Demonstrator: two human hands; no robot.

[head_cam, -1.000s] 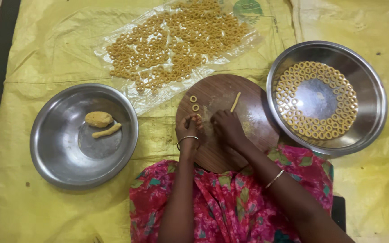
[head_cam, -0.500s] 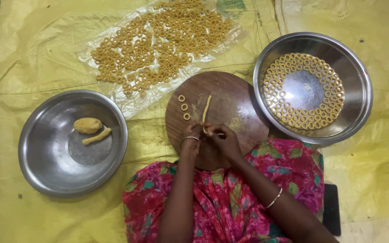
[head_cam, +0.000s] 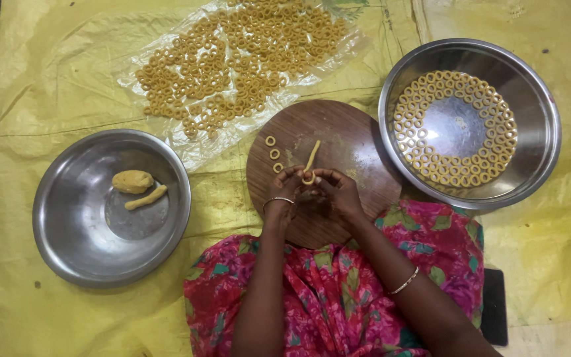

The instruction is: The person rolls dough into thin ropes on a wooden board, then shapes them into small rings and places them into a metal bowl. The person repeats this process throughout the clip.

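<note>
My left hand (head_cam: 284, 188) and my right hand (head_cam: 336, 190) meet over the round wooden board (head_cam: 351, 152), fingertips pinching the near end of a thin dough strip (head_cam: 312, 156) that is curled into a small loop. The rest of the strip lies on the board, pointing away from me. Three small dough rings (head_cam: 274, 154) sit in a column on the board just left of the strip.
A steel bowl (head_cam: 67, 218) at the left holds a dough lump (head_cam: 133, 181) and a short dough roll (head_cam: 145, 198). A steel bowl (head_cam: 536, 132) at the right is lined with several rings. A clear plastic sheet (head_cam: 166, 142) beyond carries several more rings. A yellow sheet (head_cam: 34, 79) covers the floor.
The dough strip's near end is now curled into a loop between my fingertips. The view has shifted a little, with the board and bowls sitting slightly lower and to the right than 0.5 s ago.
</note>
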